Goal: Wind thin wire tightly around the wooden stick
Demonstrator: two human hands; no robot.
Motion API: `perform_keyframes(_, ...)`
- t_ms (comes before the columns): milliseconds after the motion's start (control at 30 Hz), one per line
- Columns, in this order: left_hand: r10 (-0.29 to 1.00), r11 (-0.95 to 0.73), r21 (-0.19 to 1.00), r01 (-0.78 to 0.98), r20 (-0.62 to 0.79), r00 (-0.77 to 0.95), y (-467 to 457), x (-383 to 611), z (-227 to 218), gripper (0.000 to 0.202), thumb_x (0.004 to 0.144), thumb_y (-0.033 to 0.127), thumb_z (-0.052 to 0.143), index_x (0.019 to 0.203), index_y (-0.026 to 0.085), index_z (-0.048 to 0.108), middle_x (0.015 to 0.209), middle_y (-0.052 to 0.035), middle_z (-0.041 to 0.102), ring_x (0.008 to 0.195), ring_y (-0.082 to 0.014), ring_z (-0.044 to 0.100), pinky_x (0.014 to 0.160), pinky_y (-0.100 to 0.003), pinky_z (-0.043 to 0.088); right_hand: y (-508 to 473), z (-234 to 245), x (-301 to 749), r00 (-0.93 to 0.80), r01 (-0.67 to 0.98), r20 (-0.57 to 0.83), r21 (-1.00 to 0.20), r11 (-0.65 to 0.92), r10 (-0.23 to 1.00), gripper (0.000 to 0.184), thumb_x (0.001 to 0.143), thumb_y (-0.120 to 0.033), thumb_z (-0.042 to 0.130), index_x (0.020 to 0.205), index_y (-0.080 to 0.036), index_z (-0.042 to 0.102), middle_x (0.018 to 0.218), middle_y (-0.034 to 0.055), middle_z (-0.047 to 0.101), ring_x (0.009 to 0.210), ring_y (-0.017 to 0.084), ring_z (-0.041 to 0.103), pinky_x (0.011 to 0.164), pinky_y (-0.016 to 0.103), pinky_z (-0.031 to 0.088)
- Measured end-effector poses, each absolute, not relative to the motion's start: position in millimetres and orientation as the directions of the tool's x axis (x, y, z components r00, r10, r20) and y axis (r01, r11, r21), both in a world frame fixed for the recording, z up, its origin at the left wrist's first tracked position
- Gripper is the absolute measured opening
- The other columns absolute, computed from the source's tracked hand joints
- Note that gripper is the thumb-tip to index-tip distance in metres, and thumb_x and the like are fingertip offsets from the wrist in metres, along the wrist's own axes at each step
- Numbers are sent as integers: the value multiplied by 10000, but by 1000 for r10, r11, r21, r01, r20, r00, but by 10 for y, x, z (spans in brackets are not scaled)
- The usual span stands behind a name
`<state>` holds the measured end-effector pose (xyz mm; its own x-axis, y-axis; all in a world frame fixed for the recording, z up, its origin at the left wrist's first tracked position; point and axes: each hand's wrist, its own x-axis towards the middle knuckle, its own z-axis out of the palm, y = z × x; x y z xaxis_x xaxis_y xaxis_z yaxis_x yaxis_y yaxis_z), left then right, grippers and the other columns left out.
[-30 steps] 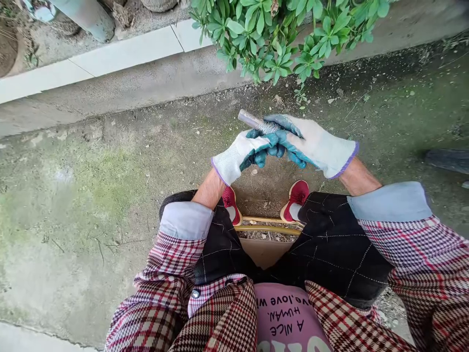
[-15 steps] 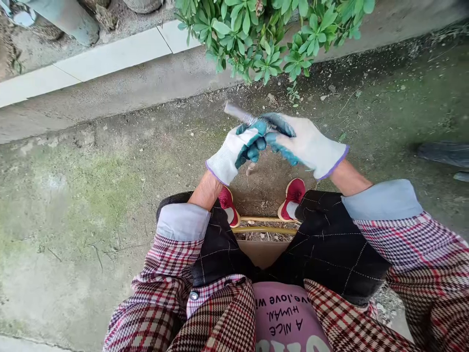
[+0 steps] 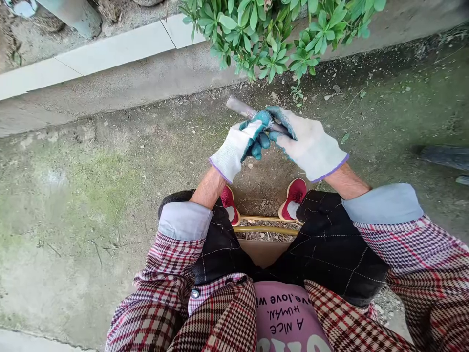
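A short greyish rod (image 3: 240, 106) slants between my two hands, its far left end sticking out bare. Thin, shiny wire (image 3: 270, 122) appears to be wound around its middle. My left hand (image 3: 247, 141), in a white glove with a teal-coated palm, is closed around the rod beside the wire, thumb on top. In a matching glove, my right hand (image 3: 302, 139) closes on the right end of the rod, thumb and fingers on either side. The right tip is hidden inside that hand.
A leafy green bush (image 3: 271, 39) overhangs a low wall topped with pale tiles (image 3: 120, 51). Mossy concrete ground (image 3: 91, 181) lies beneath. My red shoes (image 3: 294, 195) stand ahead of a seat's yellow bar (image 3: 264, 229). A dark object (image 3: 447, 156) lies at the right edge.
Both hands stay on the rod. The right hand has shifted slightly around its end, and more of the rod shows between the hands. The view has moved slightly.
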<state>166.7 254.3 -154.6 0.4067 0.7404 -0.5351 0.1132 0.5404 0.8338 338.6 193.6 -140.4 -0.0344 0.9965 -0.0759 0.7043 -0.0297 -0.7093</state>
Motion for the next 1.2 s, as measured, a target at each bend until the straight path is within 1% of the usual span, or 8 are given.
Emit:
perform_keyframes(100,754,492,858,149,-505,420,2499,1665,-1503,221,1083,353,626,1108,151,712,639,48,678,405,-69,514,473,-207,438,1965,-1429,3451,32,740,-85,-668,-80,996,597,990,-292,637,1587,-269,621,1321,103,809,1211,403,756,1097,534,566)
perform_keyframes(267,795,386,906,175,-423,434,2390,1647,-1415,189,1041,207,599,1109,146,764,607,57,653,408,-64,502,455,-198,414,2033,-1500,3558,91,736,-86,-665,-125,992,536,959,-270,692,1492,-222,671,1143,111,810,1150,404,754,1043,497,552)
perform_keyframes(367,743,373,909,185,-412,527,2378,1619,-1411,181,1034,242,635,1070,135,777,627,38,678,422,-63,527,464,-190,439,2033,-1514,3571,88,571,-111,-809,-142,990,405,929,-224,716,1334,-238,716,1083,70,790,1082,324,726,978,431,555)
perform_keyframes(533,706,374,907,195,-414,575,2489,1546,-1473,149,993,253,698,968,123,769,635,12,690,485,-76,596,506,-185,495,1962,-1441,3556,-42,184,-269,-949,-257,962,156,1005,-369,728,1096,-261,660,779,-12,701,578,151,518,568,320,491)
perform_keyframes(667,746,380,911,160,-404,530,2562,1493,-1526,195,934,320,817,912,142,739,608,30,643,476,-67,564,484,-183,458,1893,-1324,3556,-105,-20,-380,-923,-384,919,271,918,-493,841,954,-296,659,785,4,717,490,149,443,375,306,344)
perform_keyframes(800,735,418,901,116,-410,540,2531,1463,-1501,348,871,445,909,966,165,725,615,51,600,488,-69,547,487,-192,452,1859,-1202,3585,-193,-113,-422,-887,-447,886,266,951,-528,795,942,-285,688,770,5,687,469,123,399,335,271,275)
perform_keyframes(1033,724,427,904,3,-344,599,2490,1446,-1468,319,949,453,832,909,208,631,665,34,598,535,-83,538,508,-215,459,1813,-1224,3586,-359,-133,-429,-856,-500,829,396,959,-615,746,1009,-227,686,592,-52,565,361,90,294,293,255,235)
perform_keyframes(1200,656,415,906,-84,-234,717,2453,1393,-1408,312,859,418,871,949,226,643,692,42,636,475,-76,491,447,-222,460,1775,-1253,3541,-494,-164,-403,-827,-538,770,485,973,-710,685,1002,-225,687,517,-75,492,312,97,270,280,263,227)
